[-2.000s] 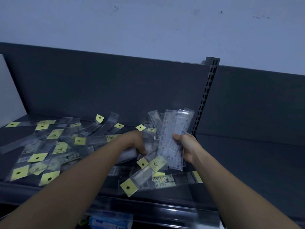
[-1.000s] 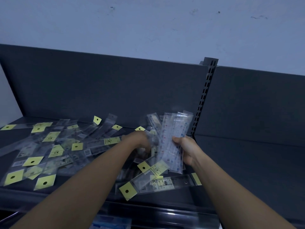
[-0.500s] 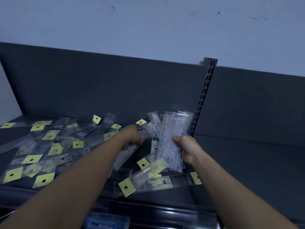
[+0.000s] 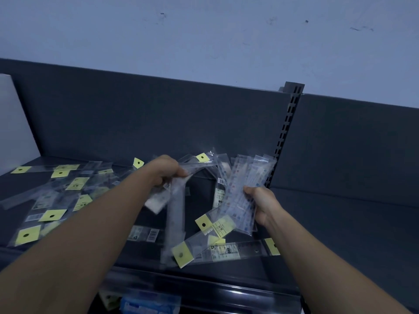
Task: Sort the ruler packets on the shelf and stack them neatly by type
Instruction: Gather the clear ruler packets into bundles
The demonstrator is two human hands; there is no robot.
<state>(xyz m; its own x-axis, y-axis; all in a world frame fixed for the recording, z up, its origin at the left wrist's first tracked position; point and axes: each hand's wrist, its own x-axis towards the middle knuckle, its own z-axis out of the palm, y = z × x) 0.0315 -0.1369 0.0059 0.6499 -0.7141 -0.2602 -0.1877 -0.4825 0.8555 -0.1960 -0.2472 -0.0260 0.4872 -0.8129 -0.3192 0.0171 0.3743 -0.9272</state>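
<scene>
Near the shelf (image 4: pixel 340 223) edge lay yellow-tagged ruler packets (image 4: pixel 215 250), long axes slanting across it. Our left hand (image 4: pixel 164 171) pinched a blurred clear packet (image 4: pixel 174 214) hanging lengthwise — our right hand (image 4: pixel 260 205) clasped an upright fanned bundle (image 4: pixel 244 191). Light, slick, flexible sleeves, we judged — best gripped mid-length.

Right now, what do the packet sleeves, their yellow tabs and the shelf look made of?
Packet sleeves: thin clear plastic film, glossy; see-through, glinting, flexing in the right hand.
Yellow tabs: matte card or paper, probably; flat, opaque, punched hole.
Shelf: dark painted metal, likely; smooth matte face, slotted upright behind it.
</scene>
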